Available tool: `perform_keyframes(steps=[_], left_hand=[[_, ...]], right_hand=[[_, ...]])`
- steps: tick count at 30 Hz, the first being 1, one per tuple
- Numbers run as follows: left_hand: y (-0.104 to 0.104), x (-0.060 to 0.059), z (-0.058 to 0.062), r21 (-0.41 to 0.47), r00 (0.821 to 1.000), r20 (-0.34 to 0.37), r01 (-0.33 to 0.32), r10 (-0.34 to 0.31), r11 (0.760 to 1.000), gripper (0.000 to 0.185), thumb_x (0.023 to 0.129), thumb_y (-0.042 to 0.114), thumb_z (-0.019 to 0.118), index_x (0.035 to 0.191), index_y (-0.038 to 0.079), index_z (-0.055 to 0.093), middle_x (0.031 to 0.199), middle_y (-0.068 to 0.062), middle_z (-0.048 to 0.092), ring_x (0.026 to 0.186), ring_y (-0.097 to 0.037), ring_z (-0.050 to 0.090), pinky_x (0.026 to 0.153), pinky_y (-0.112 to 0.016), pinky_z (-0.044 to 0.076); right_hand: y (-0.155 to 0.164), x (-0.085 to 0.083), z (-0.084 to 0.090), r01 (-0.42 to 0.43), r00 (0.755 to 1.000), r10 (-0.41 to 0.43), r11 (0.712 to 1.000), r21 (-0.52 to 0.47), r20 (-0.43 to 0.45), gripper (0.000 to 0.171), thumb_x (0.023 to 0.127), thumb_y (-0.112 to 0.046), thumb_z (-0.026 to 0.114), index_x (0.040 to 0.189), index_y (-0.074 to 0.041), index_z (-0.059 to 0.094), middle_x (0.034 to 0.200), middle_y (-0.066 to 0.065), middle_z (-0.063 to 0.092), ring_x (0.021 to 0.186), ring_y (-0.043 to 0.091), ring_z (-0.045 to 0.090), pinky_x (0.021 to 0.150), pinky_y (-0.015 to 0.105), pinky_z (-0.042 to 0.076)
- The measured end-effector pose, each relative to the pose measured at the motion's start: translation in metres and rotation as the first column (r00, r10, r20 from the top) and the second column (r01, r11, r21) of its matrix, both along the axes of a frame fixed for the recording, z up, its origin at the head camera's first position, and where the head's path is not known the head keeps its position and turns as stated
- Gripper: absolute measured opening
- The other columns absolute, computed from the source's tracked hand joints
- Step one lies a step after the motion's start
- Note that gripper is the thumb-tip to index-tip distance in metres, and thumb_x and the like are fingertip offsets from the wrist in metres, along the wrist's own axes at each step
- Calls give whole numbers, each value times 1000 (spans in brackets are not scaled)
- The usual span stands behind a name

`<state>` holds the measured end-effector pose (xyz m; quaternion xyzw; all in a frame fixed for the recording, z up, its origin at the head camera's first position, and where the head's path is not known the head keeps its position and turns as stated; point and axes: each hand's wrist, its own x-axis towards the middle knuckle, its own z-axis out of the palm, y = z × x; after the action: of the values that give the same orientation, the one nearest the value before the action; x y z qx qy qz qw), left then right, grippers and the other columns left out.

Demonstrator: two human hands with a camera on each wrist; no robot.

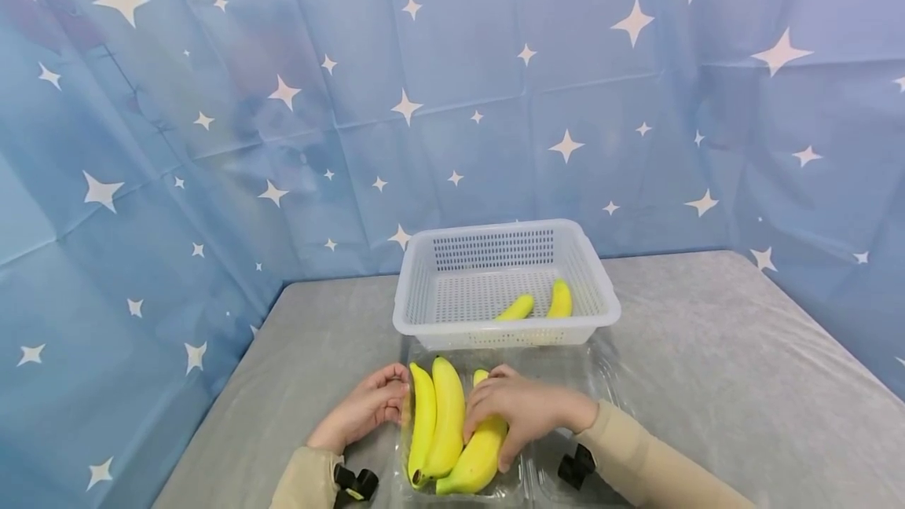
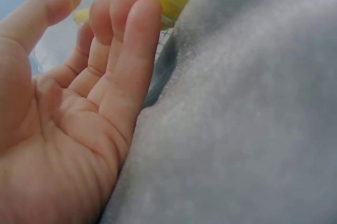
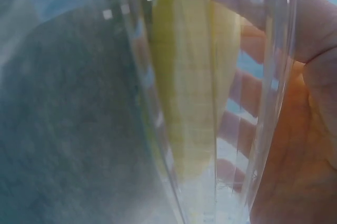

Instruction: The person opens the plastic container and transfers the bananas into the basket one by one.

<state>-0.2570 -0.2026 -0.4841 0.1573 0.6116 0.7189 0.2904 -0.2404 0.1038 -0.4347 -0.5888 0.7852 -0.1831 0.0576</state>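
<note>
A clear plastic clamshell box (image 1: 526, 485) lies on the table, with two bananas side by side in its left part, one of them the nearer banana (image 1: 445, 415). My right hand (image 1: 519, 407) grips a third banana (image 1: 477, 458) from above, fingers on its far side and thumb on its near side. In the right wrist view this banana (image 3: 184, 77) shows blurred through the clear plastic. My left hand (image 1: 371, 407) rests at the box's left wall, its fingertips touching the rim. Its palm (image 2: 68, 124) holds nothing in the left wrist view, and the fingers are loosely bent.
Behind the box stands a white perforated plastic basket (image 1: 410, 313) with two bananas, a left banana (image 1: 518, 307) and a right banana (image 1: 560, 299), inside its near right side. A grey cloth covers the table (image 1: 707, 352). A blue curtain with white stars (image 1: 459, 140) hangs behind and beside it.
</note>
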Motion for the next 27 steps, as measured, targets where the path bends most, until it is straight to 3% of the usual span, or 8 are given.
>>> perform_keyframes(steps=[10,27], left_hand=[[2,0,1,2,1000,-8,1,-1,1000,5,99,5,48,103,8,46,79,-1,53,65,-11,59,63,-26,54],[0,-1,1,-2,1000,-8,5,-5,1000,4,100,5,47,102,8,47,77,-1,53,65,-13,60,62,-27,54]], right_hand=[[1,0,1,12,1000,-12,1000,-21,18,53,64,-39,86,113,-30,68,117,-21,60,114,0,50,95,42,29],[-3,1,-3,129,991,-120,981,-143,66,54,71,-40,80,119,-21,65,117,-16,62,111,3,52,101,44,33]])
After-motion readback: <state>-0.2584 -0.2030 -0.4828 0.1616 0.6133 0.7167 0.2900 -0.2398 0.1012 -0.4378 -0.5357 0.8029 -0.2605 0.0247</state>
